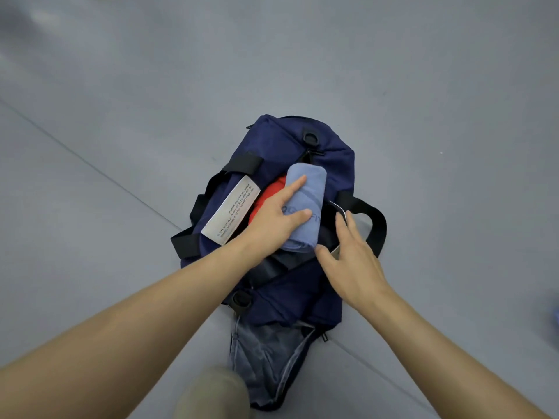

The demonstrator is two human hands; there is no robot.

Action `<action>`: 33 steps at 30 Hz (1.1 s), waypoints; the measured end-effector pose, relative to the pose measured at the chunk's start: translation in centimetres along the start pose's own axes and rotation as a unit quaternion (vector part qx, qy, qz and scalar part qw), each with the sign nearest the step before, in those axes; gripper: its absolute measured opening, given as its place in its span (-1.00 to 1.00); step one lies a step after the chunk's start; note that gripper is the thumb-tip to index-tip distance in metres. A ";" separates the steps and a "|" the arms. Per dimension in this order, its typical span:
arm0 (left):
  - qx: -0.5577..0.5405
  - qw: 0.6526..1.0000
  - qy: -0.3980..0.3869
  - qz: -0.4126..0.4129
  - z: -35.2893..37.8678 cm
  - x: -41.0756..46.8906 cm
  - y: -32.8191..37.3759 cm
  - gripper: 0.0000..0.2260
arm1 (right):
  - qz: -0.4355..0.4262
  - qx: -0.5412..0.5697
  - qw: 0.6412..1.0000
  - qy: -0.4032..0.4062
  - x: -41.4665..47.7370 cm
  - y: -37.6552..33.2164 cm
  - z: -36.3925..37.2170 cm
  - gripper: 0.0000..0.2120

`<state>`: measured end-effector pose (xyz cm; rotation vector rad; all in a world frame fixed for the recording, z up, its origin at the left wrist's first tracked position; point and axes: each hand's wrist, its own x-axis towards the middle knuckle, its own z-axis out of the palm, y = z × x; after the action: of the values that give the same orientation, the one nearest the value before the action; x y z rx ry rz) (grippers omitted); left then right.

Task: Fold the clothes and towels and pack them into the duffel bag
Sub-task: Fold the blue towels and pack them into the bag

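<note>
The duffel bag [334, 164] is navy blue and lies lengthwise on the grey floor [121, 116], with its top opening unzipped. A white printed label [231, 211] runs along its left side panel. Black carry straps [379, 225] loop out from both sides.

Contents, top opening:
- A red garment [266, 196] sits inside, towards the left wall.
- A rolled light-blue towel [313, 182] lies on top of it and protrudes above the rim.

The left hand [272, 220] rests flat on the towel, its fingers [295, 184] straight and spread, gripping nothing. The right hand [354, 258] is at the right edge of the opening, fingers extended and relaxed along the rim, thumb just beside the near end of the towel; it holds nothing.

At the near end of the bag, an end pocket [266, 358] hangs open and shows grey lining. A black buckle ring [311, 138] sits at the far end. A beige-clad knee [211, 391] overlaps the pocket's near left corner. A thin seam line crosses the floor diagonally and passes under the bag.
</note>
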<state>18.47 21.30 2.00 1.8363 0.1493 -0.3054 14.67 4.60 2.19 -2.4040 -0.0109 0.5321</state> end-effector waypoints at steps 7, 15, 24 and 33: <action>0.126 0.989 0.075 -0.009 2.4 2.0 -0.8 -0.46 | -0.041 0.030 0.994 0.098 -3.0 -0.9 -1.6 -0.28; 0.067 0.997 0.043 -0.023 5.1 6.0 -2.0 -0.43 | -0.036 0.084 0.990 0.105 -4.2 -1.9 -2.4 -0.29; 0.073 0.996 0.006 -0.053 6.2 9.1 -4.0 -0.39 | -0.024 0.112 0.988 0.104 -5.7 -1.0 -4.4 -0.33; 0.400 0.914 0.050 0.056 7.4 6.1 -4.3 -0.32 | 0.008 0.078 0.994 0.075 -4.2 0.9 -3.0 -0.30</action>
<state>22.27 15.10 -5.63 2.6664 -0.0245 -0.2009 11.80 1.50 5.29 -2.2864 0.1113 0.3446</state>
